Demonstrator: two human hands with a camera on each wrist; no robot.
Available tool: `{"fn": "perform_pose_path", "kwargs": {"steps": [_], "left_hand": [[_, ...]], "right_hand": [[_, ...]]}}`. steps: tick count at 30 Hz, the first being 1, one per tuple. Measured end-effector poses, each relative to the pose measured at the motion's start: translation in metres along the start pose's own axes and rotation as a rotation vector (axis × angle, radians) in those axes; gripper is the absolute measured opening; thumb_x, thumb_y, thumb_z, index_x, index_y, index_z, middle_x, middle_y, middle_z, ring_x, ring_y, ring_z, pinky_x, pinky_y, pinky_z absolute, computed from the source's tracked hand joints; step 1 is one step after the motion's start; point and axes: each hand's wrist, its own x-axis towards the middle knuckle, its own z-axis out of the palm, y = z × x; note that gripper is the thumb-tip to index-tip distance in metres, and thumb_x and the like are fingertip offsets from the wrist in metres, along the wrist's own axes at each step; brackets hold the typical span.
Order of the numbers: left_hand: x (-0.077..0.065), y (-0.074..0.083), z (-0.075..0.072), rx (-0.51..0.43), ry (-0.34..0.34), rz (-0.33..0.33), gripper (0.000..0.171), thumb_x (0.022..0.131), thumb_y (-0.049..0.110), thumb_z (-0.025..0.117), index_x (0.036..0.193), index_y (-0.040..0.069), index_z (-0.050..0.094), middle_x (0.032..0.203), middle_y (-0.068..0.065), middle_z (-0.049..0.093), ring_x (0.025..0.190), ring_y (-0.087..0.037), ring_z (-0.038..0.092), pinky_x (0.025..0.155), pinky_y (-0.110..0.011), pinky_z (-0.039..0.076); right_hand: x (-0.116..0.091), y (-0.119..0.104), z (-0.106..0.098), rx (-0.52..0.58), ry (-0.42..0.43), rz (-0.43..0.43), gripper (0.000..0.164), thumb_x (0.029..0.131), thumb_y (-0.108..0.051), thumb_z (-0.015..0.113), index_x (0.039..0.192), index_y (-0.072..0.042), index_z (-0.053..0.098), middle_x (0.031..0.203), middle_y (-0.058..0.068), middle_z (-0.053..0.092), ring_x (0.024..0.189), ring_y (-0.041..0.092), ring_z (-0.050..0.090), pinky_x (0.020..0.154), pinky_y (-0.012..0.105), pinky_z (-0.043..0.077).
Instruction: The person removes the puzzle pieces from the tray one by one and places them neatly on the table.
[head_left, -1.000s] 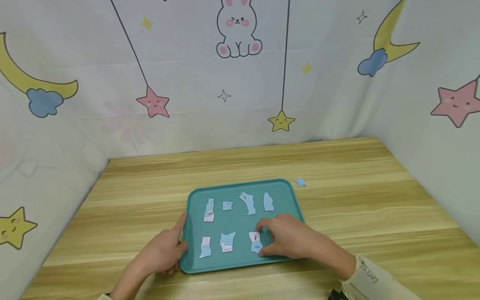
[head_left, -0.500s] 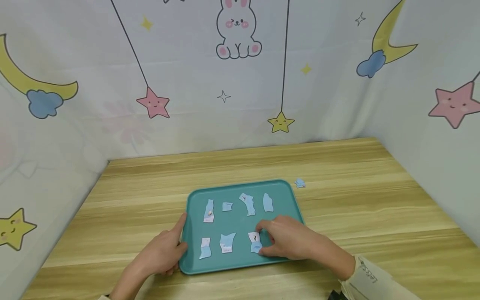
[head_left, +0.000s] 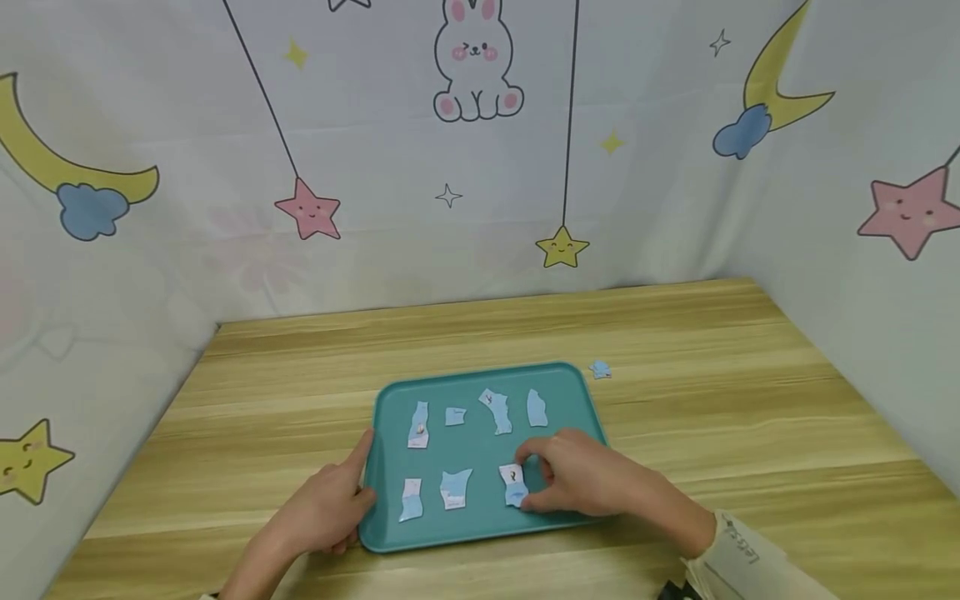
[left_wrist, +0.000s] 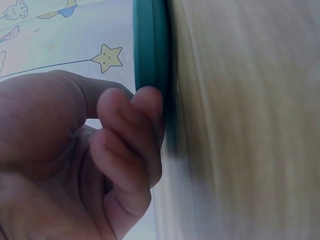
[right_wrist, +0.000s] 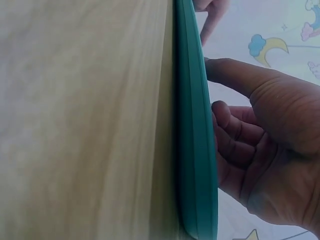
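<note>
My right hand reaches over the front right of a teal tray. Its thumb and index finger pinch a small pale-blue and white torn paper piece lying flat on the tray. In the right wrist view that piece is hidden behind the tray's side; the other fingers curl loosely. My left hand holds the tray's left edge, index finger stretched along the rim and thumb at the edge. The left wrist view shows its remaining fingers curled against the tray's outer side.
Two more pieces, a pale scrap and a wider scrap, lie in the front row. Several others, among them a branching scrap, form the back row. One blue scrap sits on the wooden table. A printed curtain surrounds the table.
The pinched paper piece has turned and shifted very slightly to the right with my right hand. My left hand keeps its place at the tray. The head view has tipped a little.
</note>
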Motion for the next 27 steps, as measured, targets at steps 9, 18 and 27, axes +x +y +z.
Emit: {"fn": "perform_pose_path", "kwargs": {"steps": [9, 18, 27], "left_hand": [[0.0, 0.001, 0.0, 0.012, -0.001, -0.014, 0.081, 0.099, 0.004, 0.052, 0.169, 0.0, 0.01, 0.054, -0.009, 0.06, 0.039, -0.018, 0.051, 0.041, -0.031, 0.042], [0.001, 0.0, 0.001, 0.016, 0.003, -0.017, 0.08, 0.1, 0.005, 0.053, 0.169, 0.0, 0.011, 0.055, -0.009, 0.06, 0.039, -0.019, 0.052, 0.041, -0.031, 0.042], [-0.001, 0.0, 0.001, 0.012, 0.01, -0.011, 0.081, 0.099, 0.004, 0.052, 0.169, 0.0, 0.011, 0.054, -0.009, 0.06, 0.039, -0.019, 0.052, 0.041, -0.031, 0.042]], "right_hand": [[-0.002, 0.01, -0.006, 0.158, 0.012, 0.054, 0.041, 0.087, -0.03, 0.087, 0.119, -0.01, 0.073, 0.066, -0.011, 0.053, 0.056, 0.003, 0.052, 0.058, 0.022, 0.044], [-0.005, 0.016, -0.012, 0.247, 0.038, 0.053, 0.042, 0.088, -0.028, 0.086, 0.123, -0.008, 0.072, 0.064, -0.007, 0.055, 0.046, 0.012, 0.06, 0.052, 0.023, 0.046], [-0.006, 0.021, -0.014, 0.305, 0.045, 0.062, 0.042, 0.088, -0.029, 0.086, 0.124, -0.012, 0.072, 0.062, -0.008, 0.057, 0.045, 0.012, 0.058, 0.051, 0.023, 0.046]]}}
